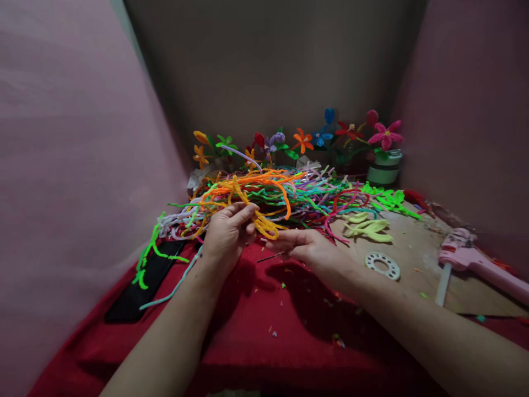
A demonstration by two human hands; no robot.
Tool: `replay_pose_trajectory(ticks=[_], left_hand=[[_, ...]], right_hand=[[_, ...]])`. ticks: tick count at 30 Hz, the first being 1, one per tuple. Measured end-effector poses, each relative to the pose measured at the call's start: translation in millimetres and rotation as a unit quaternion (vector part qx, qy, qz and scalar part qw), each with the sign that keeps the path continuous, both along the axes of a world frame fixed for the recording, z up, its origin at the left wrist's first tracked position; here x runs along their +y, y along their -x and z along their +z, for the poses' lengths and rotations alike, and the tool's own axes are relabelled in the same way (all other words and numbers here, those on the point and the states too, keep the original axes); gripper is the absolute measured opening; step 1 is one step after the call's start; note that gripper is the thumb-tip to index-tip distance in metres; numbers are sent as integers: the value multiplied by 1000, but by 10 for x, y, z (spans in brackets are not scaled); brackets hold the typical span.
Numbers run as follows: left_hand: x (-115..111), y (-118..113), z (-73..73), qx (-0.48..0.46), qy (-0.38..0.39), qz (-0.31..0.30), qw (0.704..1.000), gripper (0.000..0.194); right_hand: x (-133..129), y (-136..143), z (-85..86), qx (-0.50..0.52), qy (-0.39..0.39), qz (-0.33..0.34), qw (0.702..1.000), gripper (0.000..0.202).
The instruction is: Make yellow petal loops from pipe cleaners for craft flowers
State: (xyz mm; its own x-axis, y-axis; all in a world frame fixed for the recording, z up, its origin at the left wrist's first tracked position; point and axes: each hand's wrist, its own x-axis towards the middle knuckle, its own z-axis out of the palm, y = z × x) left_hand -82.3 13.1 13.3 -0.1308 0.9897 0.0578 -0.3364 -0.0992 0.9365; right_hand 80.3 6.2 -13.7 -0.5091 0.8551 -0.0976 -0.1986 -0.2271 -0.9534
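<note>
My left hand (231,229) is closed, pinching a yellow-orange pipe cleaner (266,225) bent into several long loops. One end of it sticks up above my thumb. My right hand (308,248) comes in from the right, its fingertips closed at the loops' rounded end. Under those fingers a thin dark stick (270,257) points left; whether the hand grips it I cannot tell. Just behind both hands lies a big tangled heap of colourful pipe cleaners (306,193), orange ones on top.
Pipe-cleaner flowers (303,140) stand along the back, by a green container (384,167). At right, a brown board (413,259) bears pale yellow petals (367,227), a white holed ring (382,266) and a pink glue gun (458,251). A black phone (132,292) lies left on the red cloth (256,342).
</note>
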Motion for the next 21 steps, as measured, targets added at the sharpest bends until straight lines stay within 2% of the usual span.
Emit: replay_pose_trajectory(ticks=[6, 11, 15, 19, 21], left_hand=[[3, 10, -37, -6, 7, -23, 1000, 23], [17, 37, -49, -30, -3, -37, 999, 25], [7, 20, -39, -30, 16, -27, 999, 27], [-2, -18, -60, -9, 13, -37, 999, 22], [-7, -39, -87, 9, 2, -50, 999, 19]], right_hand=[[56, -24, -10, 84, 23, 65, 994, 39], [7, -32, 37, -30, -6, 56, 998, 37], [-13, -35, 30, -99, -70, 56, 991, 24], [36, -30, -34, -5, -89, 22, 996, 26], [58, -29, -57, 26, -71, 41, 996, 23]])
